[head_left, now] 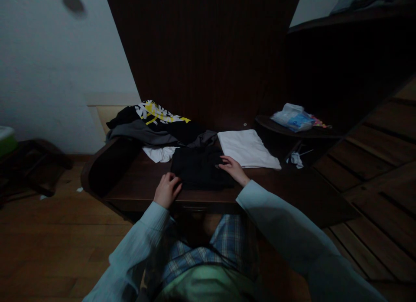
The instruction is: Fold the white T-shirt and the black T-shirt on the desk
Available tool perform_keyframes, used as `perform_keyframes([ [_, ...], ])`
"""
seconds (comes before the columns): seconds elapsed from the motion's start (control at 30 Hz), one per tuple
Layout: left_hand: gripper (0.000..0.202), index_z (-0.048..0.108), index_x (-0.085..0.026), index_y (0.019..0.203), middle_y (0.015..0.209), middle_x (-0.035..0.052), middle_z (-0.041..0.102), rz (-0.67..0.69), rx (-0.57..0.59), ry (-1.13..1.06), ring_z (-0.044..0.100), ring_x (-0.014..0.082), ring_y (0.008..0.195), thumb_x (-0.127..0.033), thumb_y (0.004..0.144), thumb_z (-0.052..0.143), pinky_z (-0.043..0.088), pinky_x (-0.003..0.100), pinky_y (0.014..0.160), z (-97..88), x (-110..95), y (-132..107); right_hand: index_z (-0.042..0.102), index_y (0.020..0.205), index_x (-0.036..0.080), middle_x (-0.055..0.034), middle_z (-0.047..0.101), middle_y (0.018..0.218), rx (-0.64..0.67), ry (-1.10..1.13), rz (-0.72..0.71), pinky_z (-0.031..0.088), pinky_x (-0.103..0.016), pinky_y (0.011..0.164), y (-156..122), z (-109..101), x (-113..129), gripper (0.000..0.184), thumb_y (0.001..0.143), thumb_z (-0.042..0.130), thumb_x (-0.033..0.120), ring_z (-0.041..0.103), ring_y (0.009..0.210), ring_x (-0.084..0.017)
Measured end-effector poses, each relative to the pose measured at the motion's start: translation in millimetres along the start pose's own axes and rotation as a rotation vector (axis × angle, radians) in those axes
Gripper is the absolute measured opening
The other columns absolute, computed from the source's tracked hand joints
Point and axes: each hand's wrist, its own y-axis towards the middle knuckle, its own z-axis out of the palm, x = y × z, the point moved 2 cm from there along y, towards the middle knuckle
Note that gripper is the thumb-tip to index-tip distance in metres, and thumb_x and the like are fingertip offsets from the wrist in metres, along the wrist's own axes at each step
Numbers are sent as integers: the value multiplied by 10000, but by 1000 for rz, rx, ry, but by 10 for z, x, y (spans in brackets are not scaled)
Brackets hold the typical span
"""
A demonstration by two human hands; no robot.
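A folded black garment [201,170] lies on the dark wooden bench top, close to its front edge. My left hand [167,190] is at the garment's left front corner, fingers bent and slightly apart, with no cloth visibly gripped. On the garment's right side rests my right hand [233,168], its fingers loosely stretched and apart from the thumb. Just behind and to the right is a folded white garment [248,148]. A heap of dark clothes [146,131], one a black piece with a yellow and white print [159,112], lies at the back left.
A bit of white cloth [160,153] sticks out below the heap. To the right, a small shelf [276,125] carries a blue and white plastic pack [294,118]. The bench has a raised, curved left end [97,172]. A dark stool [32,163] stands at the far left.
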Motion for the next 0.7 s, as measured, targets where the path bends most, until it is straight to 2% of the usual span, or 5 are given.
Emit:
perform_keyframes([
  [0.17, 138, 604, -192, 825, 885, 63, 493, -8, -23, -91, 491, 189, 809, -253, 786, 487, 459, 327, 729, 43, 48, -5, 489, 1025, 205, 15, 564, 739, 39, 65, 131, 392, -190, 431, -155, -57, -5, 508, 606, 618, 463, 520, 565, -100],
  [0.37, 169, 614, -214, 876, 1081, 82, 484, 102, -36, -176, 468, 219, 997, -223, 802, 463, 439, 381, 836, -6, 33, -50, 488, 1034, 219, 41, 520, 784, 75, 66, 33, 396, -200, 468, -228, -43, 27, 558, 543, 683, 398, 473, 491, -55],
  [0.5, 137, 624, -214, 809, 1080, 80, 506, 102, -47, -216, 479, 226, 1007, -268, 799, 499, 444, 392, 843, -15, 31, -51, 518, 1026, 216, 65, 471, 680, 127, 57, 16, 335, -184, 427, -233, -34, 52, 520, 564, 675, 397, 416, 445, -47],
  [0.6, 157, 622, -201, 788, 1090, 90, 509, 111, -48, -237, 483, 229, 1015, -295, 804, 497, 440, 396, 855, 2, 39, -50, 566, 990, 206, 45, 513, 652, 185, -16, -36, 364, -203, 486, -261, -19, 104, 418, 630, 627, 410, 467, 514, -81],
  [0.7, 171, 613, -189, 780, 1107, 98, 505, 119, -37, -242, 480, 229, 1031, -295, 811, 481, 432, 393, 870, 10, 44, -50, 617, 899, 190, 8, 591, 738, 237, -130, -132, 400, -244, 602, -290, 1, 154, 320, 636, 634, 372, 528, 656, -126],
])
